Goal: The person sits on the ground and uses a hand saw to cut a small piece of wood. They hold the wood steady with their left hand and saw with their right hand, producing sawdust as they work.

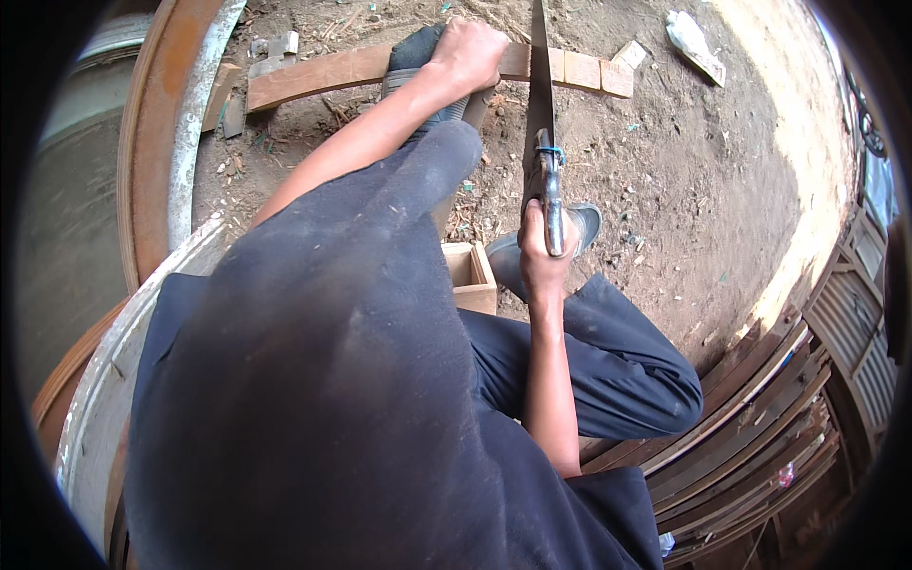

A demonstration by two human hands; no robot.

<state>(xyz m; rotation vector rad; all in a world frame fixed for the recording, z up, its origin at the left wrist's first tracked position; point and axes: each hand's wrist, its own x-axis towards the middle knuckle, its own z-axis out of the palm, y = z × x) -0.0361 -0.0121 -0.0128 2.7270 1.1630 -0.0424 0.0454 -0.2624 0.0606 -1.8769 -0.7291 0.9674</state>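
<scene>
The right hand (548, 249) is wrapped tightly around the handle of a saw (539, 95), fingers and thumb closed on it, with the blade pointing away from the body. A blue tie (551, 152) is wound around the saw just where the handle meets the blade. The blade crosses the plank (318, 78), nearer its right end than its left; whether the teeth sit in a cut I cannot tell. The plank lies crosswise ahead of the person, above the dirt ground (684, 190), and thin lines cross its right end. The left hand (472, 52) is folded down over the plank just left of the blade, gripping it, though the fingertips are hidden. Beside that hand, the left shoe (410, 62) is on the plank. The right shoe (588, 225) is on the ground, partly behind the right hand. An open wooden box (477, 299) stands between the legs. A small block (629, 54) is near the plank's right end, and more blocks (275, 52) are by its left end. A white bag (693, 46) lies farther right, well apart from the saw. Long boards (741, 418) are stacked at lower right, near a corrugated sheet (863, 318).
</scene>
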